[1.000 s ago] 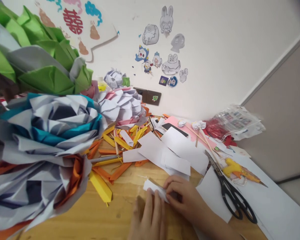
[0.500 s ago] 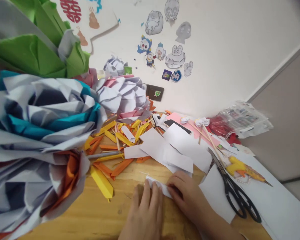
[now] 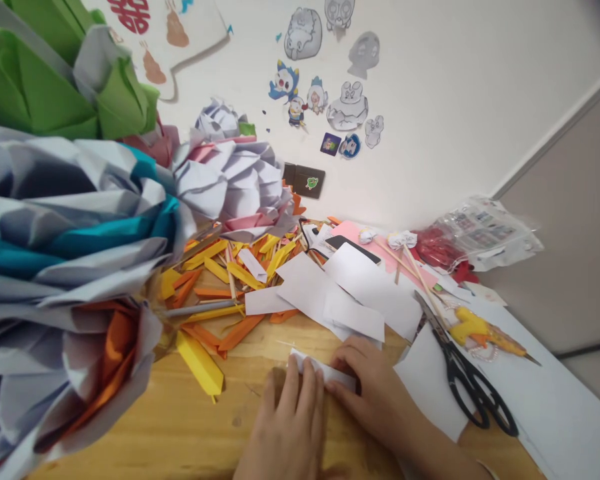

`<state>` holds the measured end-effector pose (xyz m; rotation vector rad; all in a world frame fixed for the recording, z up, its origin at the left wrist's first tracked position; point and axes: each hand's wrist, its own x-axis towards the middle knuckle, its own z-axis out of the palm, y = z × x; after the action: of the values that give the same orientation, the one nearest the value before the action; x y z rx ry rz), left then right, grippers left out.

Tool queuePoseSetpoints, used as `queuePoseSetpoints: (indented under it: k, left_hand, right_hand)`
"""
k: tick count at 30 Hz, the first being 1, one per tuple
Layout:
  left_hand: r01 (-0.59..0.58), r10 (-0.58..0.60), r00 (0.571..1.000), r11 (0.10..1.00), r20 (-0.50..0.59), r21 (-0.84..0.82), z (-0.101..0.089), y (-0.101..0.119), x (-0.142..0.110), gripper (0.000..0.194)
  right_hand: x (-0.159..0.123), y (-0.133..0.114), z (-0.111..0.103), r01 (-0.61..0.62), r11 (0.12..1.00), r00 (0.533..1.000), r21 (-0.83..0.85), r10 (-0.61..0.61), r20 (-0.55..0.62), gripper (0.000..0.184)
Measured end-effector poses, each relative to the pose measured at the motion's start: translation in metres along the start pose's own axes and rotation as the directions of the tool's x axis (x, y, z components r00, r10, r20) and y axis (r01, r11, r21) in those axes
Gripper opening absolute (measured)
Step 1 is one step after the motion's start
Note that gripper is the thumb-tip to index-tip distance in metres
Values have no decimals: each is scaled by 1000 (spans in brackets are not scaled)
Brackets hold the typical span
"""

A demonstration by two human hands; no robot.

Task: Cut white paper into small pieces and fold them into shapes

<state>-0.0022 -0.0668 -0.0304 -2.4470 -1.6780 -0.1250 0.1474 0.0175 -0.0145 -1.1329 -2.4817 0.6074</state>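
On the worktop (image 3: 190,433) I take my bearings from the black-handled scissors (image 3: 450,357), which lie open-handled to the right of my hands. They rest partly on a white sheet (image 3: 425,373), whose near edge my right forearm covers. Just to their right sits a yellow tool with a pointed tip (image 3: 495,337), and beyond it, farther off than the scissors, a clear plastic bag (image 3: 490,230). To the left of the scissors' blades, overlapping white pieces of paper (image 3: 350,287) spread out, with a dark flat slab (image 3: 353,247) partly under them. Farther left of the scissors, yellow and orange folded strips (image 3: 240,331) lie in a tangle, and well apart from the scissors on that side, big paper flowers (image 3: 80,200) bulk up and hide the worktop behind them. The folded white strip (image 3: 329,373) I'm handling lies left of the scissors' handles, flat or nearly so on the bare wood. My left hand (image 3: 287,420) has its fingers stretched out, their tips on the strip's left part. On its right part, the side towards the scissors, my right hand (image 3: 375,393) bends its thumb and forefinger close about the paper; whether they pinch it or only press, I cannot tell.
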Motion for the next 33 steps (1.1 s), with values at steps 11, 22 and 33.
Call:
queuePoseSetpoints:
  k: [11, 22, 33]
  left_hand:
    - [29, -28, 999, 998, 28, -48, -8, 0, 4, 66]
    - [48, -48, 999, 998, -9, -47, -6, 3, 4, 73]
    - [172, -168, 985, 981, -48, 91, -2, -14, -2, 83]
  right_hand:
    - [-2, -2, 3, -72, 997, 997, 8, 72, -12, 7]
    - [0, 2, -7, -153, 988, 988, 4, 153, 13, 26]
    - [1, 9, -22, -175, 985, 980, 2, 173, 101, 33]
